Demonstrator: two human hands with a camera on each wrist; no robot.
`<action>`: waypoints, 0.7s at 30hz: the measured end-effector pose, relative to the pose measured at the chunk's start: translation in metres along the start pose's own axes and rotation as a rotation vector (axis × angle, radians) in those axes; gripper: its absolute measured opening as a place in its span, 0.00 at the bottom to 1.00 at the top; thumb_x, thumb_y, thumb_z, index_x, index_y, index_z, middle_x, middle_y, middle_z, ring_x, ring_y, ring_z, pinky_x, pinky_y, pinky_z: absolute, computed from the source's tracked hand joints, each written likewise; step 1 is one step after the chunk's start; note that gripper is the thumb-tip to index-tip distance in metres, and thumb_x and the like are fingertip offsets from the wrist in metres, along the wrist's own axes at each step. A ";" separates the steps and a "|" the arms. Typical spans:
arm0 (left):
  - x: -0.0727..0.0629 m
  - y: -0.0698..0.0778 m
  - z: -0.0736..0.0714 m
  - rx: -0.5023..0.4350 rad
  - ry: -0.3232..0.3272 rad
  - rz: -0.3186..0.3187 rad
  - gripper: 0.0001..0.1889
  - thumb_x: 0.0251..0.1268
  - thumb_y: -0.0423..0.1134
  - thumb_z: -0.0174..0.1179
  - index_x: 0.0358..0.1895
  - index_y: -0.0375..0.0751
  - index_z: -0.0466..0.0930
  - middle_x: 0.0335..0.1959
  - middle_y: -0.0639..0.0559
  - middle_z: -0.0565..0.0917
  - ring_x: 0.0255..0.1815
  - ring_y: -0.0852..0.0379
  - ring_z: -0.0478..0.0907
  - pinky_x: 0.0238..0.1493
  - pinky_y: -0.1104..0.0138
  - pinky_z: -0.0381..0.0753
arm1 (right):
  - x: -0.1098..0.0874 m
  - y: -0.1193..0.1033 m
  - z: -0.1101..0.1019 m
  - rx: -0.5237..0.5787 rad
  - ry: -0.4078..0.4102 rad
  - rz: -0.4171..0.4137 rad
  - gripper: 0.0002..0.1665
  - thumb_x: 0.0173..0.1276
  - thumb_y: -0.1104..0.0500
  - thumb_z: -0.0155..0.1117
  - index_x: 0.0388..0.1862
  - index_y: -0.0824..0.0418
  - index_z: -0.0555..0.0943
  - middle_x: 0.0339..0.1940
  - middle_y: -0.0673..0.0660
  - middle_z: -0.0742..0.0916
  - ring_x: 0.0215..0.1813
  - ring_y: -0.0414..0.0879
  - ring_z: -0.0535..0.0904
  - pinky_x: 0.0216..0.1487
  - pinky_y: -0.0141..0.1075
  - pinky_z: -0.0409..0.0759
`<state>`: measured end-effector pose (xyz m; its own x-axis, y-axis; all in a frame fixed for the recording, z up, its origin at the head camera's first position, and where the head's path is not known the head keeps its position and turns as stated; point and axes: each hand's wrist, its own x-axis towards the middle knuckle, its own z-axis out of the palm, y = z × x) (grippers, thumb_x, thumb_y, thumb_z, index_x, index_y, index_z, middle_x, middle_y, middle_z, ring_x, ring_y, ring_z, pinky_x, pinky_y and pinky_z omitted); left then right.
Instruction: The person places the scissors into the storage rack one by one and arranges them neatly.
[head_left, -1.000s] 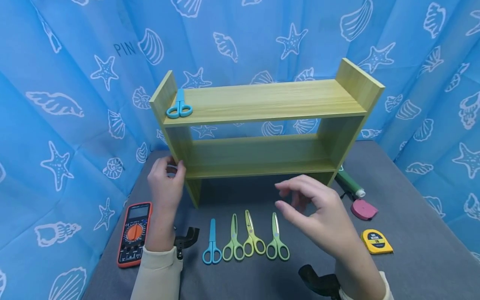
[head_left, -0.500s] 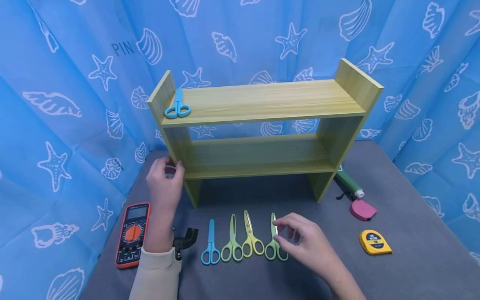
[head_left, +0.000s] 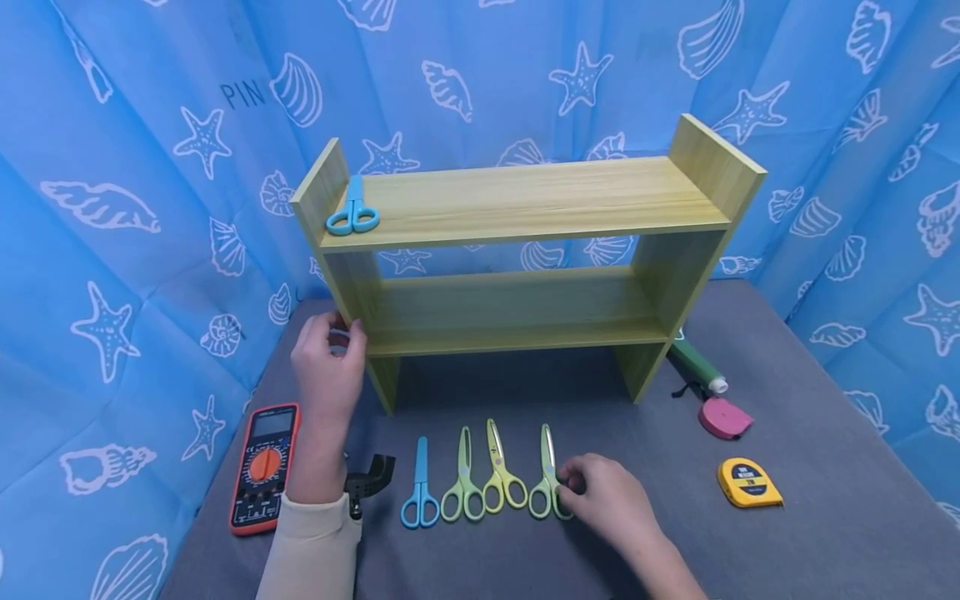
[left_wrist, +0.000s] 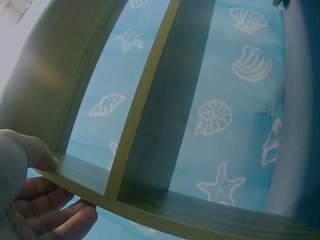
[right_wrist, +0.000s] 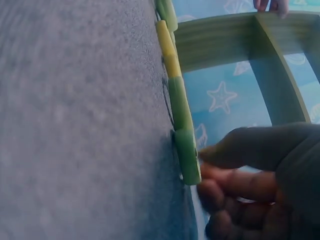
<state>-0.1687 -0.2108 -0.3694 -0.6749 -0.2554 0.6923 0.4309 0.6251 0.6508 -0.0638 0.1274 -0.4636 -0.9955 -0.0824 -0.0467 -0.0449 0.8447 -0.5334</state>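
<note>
Your left hand (head_left: pixel 327 358) grips the wooden shelf (head_left: pixel 517 204) at its eight o'clock, thumb and fingers curled round the side panel, while your right hand (head_left: pixel 609 500), half curled, sits against the nearest green scissors (head_left: pixel 550 472) at its nine o'clock, hold unclear.

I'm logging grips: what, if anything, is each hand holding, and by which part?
The left hand pinches the front edge of the shelf's left side panel. The right hand is at the rightmost scissors' handle; whether it grips cannot be told.
</note>
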 end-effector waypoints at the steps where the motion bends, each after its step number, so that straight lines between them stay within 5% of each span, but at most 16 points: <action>1: 0.000 0.000 0.000 0.000 0.002 0.003 0.09 0.72 0.33 0.62 0.47 0.29 0.81 0.41 0.40 0.82 0.38 0.51 0.80 0.36 0.74 0.75 | 0.000 0.001 0.001 -0.007 -0.014 0.012 0.07 0.57 0.59 0.77 0.29 0.52 0.84 0.24 0.44 0.79 0.26 0.39 0.73 0.28 0.40 0.74; 12: 0.000 -0.001 0.000 -0.005 -0.001 0.005 0.09 0.73 0.34 0.62 0.47 0.29 0.81 0.42 0.40 0.82 0.38 0.52 0.80 0.35 0.62 0.80 | -0.001 0.006 0.005 -0.026 -0.005 -0.005 0.09 0.51 0.62 0.73 0.20 0.52 0.80 0.16 0.43 0.77 0.20 0.40 0.70 0.22 0.37 0.70; 21: 0.000 0.001 -0.001 0.003 -0.015 -0.007 0.10 0.73 0.35 0.62 0.48 0.30 0.81 0.42 0.41 0.82 0.39 0.53 0.80 0.36 0.63 0.80 | -0.004 -0.003 -0.032 0.082 -0.037 0.028 0.08 0.48 0.65 0.73 0.21 0.55 0.81 0.18 0.45 0.79 0.23 0.40 0.73 0.27 0.37 0.73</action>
<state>-0.1677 -0.2109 -0.3690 -0.6872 -0.2485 0.6826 0.4240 0.6257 0.6547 -0.0622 0.1424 -0.4350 -0.9924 -0.0804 -0.0932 -0.0087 0.8012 -0.5983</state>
